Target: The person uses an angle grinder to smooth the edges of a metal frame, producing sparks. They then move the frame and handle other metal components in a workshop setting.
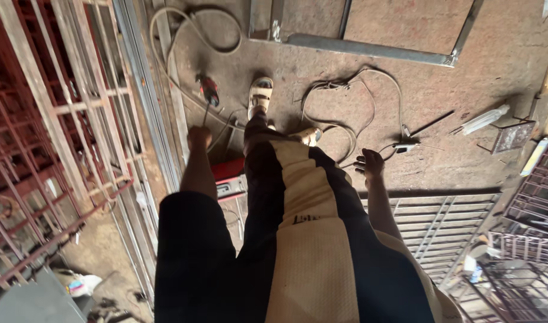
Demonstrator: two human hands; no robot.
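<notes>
Head view looking down at person standing on concrete floor (441, 149) of metal workshop. Left hand (198, 137) hanging closed in fist, fingers pressed together, holding nothing visible, near red-handled tool (210, 90) lying on floor. Right hand (370, 164) hanging empty, fingers loosely spread, near white cable (346, 128) coiling on floor. Metal grilles (52, 137) leaning at left. Steel frame (370, 49) lying ahead.

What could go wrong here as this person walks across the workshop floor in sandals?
The looped cables lie right ahead of the sandalled foot and could snag it, causing a trip. The metal frame and grille on the floor could hurt exposed toes. Both the left hand and right hand hang free, at least ready to break a fall.
</notes>
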